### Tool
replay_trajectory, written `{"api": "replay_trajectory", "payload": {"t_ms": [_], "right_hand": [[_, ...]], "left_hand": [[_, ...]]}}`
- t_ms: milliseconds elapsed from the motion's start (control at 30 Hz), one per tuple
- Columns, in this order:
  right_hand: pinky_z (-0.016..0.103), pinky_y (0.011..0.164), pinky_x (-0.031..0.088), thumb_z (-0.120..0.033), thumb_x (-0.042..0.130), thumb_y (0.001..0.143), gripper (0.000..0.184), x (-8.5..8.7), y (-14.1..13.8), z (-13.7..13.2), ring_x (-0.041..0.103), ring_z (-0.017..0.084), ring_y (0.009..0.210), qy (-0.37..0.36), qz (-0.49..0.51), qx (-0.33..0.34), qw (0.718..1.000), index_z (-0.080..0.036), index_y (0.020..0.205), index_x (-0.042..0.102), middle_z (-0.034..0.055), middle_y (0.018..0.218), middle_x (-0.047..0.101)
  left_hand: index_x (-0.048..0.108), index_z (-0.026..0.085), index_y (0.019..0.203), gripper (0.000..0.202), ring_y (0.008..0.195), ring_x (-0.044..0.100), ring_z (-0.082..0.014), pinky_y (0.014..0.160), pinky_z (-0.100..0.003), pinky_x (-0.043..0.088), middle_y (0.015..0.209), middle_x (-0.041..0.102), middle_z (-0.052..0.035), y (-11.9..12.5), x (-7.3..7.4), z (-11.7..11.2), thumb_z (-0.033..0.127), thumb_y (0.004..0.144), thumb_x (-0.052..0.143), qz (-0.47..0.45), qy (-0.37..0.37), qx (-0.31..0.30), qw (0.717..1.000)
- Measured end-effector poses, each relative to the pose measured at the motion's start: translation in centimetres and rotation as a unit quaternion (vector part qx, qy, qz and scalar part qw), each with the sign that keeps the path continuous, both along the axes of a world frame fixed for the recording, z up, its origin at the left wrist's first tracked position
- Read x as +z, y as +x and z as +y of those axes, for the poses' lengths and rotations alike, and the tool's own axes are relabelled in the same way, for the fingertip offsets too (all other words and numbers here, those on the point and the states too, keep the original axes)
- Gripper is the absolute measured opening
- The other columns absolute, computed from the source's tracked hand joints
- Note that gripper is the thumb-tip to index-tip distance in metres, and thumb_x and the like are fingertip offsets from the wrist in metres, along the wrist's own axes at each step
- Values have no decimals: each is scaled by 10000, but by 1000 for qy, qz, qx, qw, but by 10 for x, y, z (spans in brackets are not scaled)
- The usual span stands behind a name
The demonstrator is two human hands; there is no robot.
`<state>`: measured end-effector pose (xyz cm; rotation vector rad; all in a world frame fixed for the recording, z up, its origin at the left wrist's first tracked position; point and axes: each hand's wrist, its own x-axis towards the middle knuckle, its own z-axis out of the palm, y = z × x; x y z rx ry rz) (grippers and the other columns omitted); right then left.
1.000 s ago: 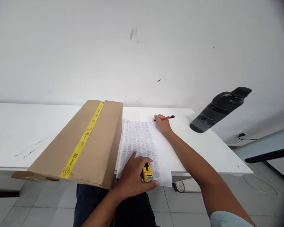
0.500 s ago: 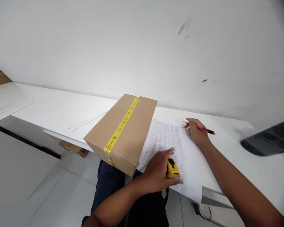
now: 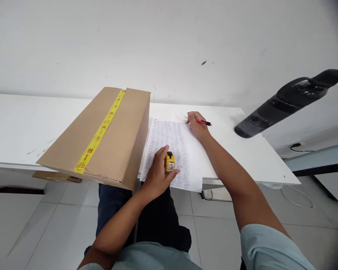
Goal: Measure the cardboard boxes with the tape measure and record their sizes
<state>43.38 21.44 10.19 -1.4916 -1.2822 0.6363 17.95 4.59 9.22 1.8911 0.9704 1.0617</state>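
Observation:
A handwritten sheet of paper [image 3: 195, 176] lies on the white table, with dense lines of writing over most of it. My left hand [image 3: 157, 168] rests on its lower part, curled around a yellow and black tape measure [image 3: 170, 163]; the index finger and thumb reach past either end of it. Near the sheet's upper right edge, my right hand [image 3: 198, 125] is closed on a red and black pen [image 3: 204, 122]. The pen's tip is hidden by the fingers. To the left of the paper stands a cardboard box [image 3: 101, 131] with yellow printed tape across its top.
A dark bottle [image 3: 281, 103] stands at the right of the table [image 3: 228, 120], seen slanted. Behind the table is a scuffed white wall [image 3: 157, 45]. Below the table's front edge, another cardboard box [image 3: 56, 176] shows at the left. A black plug with a cable [image 3: 295, 145] is at the right.
The view has turned to the right, so box, paper and hands appear farther left and higher. More of the bottle shows. Both hands keep hold of the tape measure and the pen.

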Motion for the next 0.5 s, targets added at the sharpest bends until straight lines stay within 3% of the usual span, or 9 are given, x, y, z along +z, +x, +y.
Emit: {"api": "replay_trajectory", "payload": {"t_ms": [133,300,400,500], "right_hand": [[297,640,468,-698,572,901,520,-2,1,0,584,158,671,12,-17,5,1000,-225,1079,694,8,789,691],[347,774,526,-650,572,926,463,-4,2,2,638,189,791,60,-65,6,996,-219,1027,710,32,888,705],[398,893,526,-544,594,936,368,-8,5,4,646,227,919,97,-120,-6,988,-212,1056,697,67,995,700],[429,894,530,-395,521,961,332,-13,8,7,645,250,945,124,-221,-3,967,-214,1202,660,98,1103,685]], "left_hand": [[197,375,1565,774,1514,377,-303,1237,-557,364,1613,362,-109,-1,2,0,318,949,663,9,7,3,1000],[292,335,1541,671,1497,400,-291,1229,-535,382,1590,400,-113,-1,6,-1,333,966,638,34,47,-1,998],[404,306,1473,554,1471,427,-287,1210,-525,407,1565,429,-114,-1,9,-3,374,971,630,50,54,5,997],[461,277,1430,470,1451,447,-274,1197,-508,422,1542,456,-119,-1,12,-3,412,997,585,47,56,11,997]]}}
